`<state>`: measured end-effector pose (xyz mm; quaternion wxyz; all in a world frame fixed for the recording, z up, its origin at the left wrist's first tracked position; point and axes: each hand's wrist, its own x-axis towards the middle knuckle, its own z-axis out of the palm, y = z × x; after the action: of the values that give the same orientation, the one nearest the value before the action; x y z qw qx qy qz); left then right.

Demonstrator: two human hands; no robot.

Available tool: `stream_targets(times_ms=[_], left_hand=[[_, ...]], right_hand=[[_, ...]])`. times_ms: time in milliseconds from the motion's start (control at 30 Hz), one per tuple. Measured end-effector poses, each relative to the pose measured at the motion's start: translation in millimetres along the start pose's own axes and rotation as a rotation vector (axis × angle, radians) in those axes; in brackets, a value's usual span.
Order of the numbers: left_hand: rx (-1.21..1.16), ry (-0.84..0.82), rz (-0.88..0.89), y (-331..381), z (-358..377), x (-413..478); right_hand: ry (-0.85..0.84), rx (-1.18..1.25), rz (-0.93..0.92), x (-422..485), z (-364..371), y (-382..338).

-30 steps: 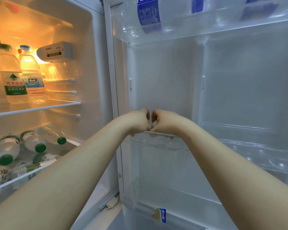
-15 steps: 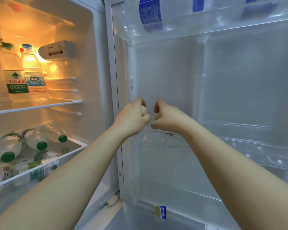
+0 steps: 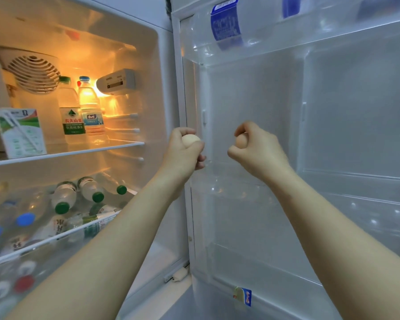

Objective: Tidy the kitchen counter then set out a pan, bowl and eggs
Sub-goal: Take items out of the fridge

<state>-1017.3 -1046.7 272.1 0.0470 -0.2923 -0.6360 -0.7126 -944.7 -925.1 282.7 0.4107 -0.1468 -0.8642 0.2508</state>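
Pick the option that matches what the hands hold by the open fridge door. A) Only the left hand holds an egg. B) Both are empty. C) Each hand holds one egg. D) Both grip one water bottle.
C: the left hand grips a pale egg and the right hand grips a browner egg.

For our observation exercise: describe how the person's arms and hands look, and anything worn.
The left forearm and right forearm are bare, no sleeve in view. The left hand and right hand wear no gloves; no watch, bracelet or ring shows.
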Motion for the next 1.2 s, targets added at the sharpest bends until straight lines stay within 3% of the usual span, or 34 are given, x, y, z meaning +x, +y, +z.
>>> stream_targets(times_ms=[100,167,300,467,733,967,1200], left_hand=[[-0.096,0.059,-0.010,11,-8,-12],[-0.119,0.112,-0.017,16,-14,-23],[-0.148,0.285,-0.007,22,-31,-51],[-0.105,0.497,-0.036,27,-49,-104],[-0.003,0.908,-0.104,42,-75,-235],[0.059,1.268,-0.098,83,-73,-367],[0.202,1.657,-0.037,159,-20,-534]], right_hand=[[0.075,0.143,-0.107,-7,3,-18],[0.039,0.332,-0.147,-12,7,-33],[-0.140,0.754,-0.051,-21,20,-49],[-0.437,1.015,0.093,-60,42,-55],[-0.970,1.199,0.183,-168,56,-96],[-1.353,1.215,0.017,-275,18,-138],[-1.753,1.279,-0.148,-417,-84,-170]])
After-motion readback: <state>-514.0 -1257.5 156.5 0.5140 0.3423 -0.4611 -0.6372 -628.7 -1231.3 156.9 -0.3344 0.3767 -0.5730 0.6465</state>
